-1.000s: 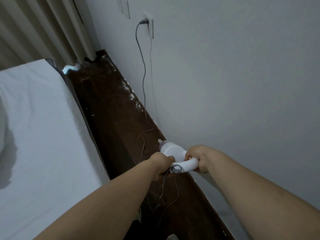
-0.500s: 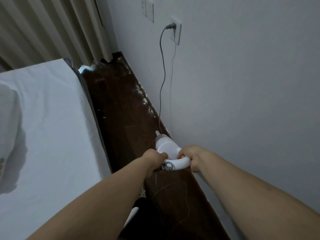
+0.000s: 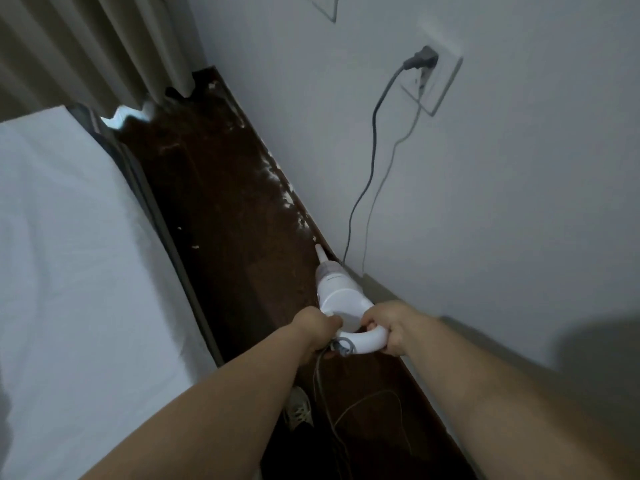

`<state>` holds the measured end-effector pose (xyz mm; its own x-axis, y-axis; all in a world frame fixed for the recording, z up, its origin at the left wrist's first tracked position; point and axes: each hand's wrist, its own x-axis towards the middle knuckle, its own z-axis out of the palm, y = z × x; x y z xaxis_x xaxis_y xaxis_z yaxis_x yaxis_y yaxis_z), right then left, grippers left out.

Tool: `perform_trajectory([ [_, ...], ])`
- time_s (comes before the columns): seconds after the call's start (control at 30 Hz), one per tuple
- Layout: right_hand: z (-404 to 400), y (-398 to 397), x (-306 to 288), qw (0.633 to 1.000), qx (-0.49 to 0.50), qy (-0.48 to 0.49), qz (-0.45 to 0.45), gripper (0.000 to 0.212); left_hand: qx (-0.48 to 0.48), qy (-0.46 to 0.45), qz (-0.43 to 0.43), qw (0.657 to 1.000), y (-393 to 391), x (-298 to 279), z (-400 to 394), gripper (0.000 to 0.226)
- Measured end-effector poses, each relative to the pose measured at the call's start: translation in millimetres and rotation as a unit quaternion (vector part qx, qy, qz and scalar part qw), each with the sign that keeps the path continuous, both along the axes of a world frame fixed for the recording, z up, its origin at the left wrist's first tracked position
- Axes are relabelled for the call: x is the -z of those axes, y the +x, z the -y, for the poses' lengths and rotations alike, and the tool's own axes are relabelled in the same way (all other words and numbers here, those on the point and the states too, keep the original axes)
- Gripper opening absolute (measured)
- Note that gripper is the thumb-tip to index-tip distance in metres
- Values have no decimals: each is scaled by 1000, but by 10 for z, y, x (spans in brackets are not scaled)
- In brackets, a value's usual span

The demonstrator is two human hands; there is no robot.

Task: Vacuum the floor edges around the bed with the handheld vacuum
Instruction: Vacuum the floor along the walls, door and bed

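Both hands, the left hand and the right hand, grip the curved handle of the handheld vacuum, probably to keep its nozzle low along the floor edge by the wall, beside the bed.

Both forearms are bare to the frame edge, left hand and right hand ungloved

You see one handheld vacuum beside the bed, two hands on it, two cords at one wall outlet, one curtain beyond the bed.
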<state>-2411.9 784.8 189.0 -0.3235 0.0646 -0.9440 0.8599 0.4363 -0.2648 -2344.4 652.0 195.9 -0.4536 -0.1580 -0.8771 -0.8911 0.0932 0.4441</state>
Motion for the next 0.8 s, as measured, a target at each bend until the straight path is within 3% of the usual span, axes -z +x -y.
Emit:
perform_trajectory([
  [0.2, 619, -459, 98, 1000, -12, 9, 3, 38, -20, 16, 9, 1000, -438, 63, 597, 36],
  [0.8, 1134, -1223, 152, 999, -48, 2, 9, 49, -37, 4, 24, 999, -1116, -29, 1082, 38],
])
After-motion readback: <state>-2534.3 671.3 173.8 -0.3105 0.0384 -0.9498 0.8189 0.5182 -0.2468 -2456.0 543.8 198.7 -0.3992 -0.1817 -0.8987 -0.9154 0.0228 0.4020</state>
